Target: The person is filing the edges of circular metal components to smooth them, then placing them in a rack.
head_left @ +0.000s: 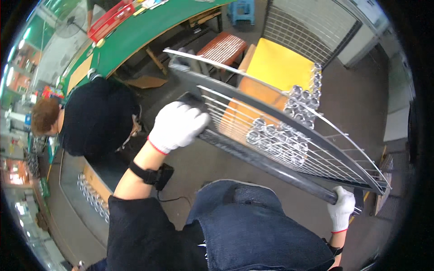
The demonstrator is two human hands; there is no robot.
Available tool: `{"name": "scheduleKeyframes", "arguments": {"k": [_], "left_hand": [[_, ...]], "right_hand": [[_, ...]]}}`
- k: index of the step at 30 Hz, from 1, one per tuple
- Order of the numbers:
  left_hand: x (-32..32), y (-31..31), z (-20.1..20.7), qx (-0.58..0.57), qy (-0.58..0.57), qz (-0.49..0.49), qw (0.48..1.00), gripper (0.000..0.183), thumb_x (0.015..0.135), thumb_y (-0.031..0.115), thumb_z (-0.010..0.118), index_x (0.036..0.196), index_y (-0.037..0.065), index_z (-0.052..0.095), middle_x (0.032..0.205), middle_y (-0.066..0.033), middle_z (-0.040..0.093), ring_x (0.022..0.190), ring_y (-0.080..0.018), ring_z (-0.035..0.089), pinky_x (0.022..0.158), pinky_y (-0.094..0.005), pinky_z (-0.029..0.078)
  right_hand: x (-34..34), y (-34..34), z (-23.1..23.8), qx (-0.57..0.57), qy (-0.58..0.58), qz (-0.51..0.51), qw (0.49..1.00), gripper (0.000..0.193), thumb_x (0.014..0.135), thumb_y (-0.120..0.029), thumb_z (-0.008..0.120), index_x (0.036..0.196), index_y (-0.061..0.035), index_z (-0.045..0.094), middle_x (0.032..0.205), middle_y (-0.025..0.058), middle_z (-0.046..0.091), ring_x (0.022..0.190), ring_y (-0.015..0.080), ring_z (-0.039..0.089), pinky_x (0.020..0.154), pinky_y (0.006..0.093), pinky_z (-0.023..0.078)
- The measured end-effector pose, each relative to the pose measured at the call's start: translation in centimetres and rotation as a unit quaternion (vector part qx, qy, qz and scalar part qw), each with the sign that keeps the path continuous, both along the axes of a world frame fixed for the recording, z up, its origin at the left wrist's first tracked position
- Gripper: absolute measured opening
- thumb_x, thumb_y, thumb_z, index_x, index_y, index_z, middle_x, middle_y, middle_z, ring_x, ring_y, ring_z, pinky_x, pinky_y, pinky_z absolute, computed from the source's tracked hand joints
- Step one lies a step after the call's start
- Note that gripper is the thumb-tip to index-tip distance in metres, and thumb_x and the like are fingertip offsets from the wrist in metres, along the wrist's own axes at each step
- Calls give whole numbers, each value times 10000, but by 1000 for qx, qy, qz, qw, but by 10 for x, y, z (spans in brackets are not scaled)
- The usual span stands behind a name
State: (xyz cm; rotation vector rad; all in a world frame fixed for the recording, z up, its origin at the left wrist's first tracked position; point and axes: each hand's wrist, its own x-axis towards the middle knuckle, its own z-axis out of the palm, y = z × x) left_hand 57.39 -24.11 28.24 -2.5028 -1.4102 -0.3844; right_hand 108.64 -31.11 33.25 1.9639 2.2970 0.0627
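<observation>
A wire-mesh cart (253, 97) with a dark metal frame stands in front of me, a thick black handlebar (271, 168) along its near side. My left hand (177, 127), in a white glove with a red cuff edge, is closed at the bar's left end, by the frame corner. Gloved the same way, my right hand (342, 208) wraps round the bar's right end. Beyond the wires are several shiny metal rings (275, 137), a brown board (257, 97) and a yellow sheet (280, 63). The wires partly cover the rings.
A co-worker in dark clothes (101, 117) bends at the left, beside a long green-topped table (135, 34) with a red crate (110, 20). More metal rings (92, 196) lie in a grey bin at lower left. A red-brown stool (221, 47) and a blue stool (242, 11) stand farther off.
</observation>
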Motion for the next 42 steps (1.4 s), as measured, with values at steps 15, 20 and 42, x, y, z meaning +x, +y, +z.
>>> {"name": "scheduleKeyframes", "arguments": {"k": [15,20,42], "left_hand": [[12,31,92,-63,-97,-49,992,318,610,29,689,908,104,606,881,-104,623,929,-333,587,1032,-503,400],[42,26,117,-57,-73,-17,996,210,631,20,631,830,77,600,824,-130,605,926,-371,582,959,-469,429],[271,-74,187,-212,298,25,930,327,679,231,730,984,141,658,929,-113,668,970,-282,633,922,-397,460]], "right_hand": [[-156,23,89,-5,196,173,965,449,770,-216,672,1184,-64,589,705,122,628,627,303,627,613,418,499],[-132,12,142,-41,184,182,965,508,808,-226,685,1274,-70,552,849,142,645,736,311,640,725,434,509],[344,-219,153,-142,308,-225,914,425,925,-412,544,1294,-206,594,1167,119,664,1036,311,659,923,415,525]]}}
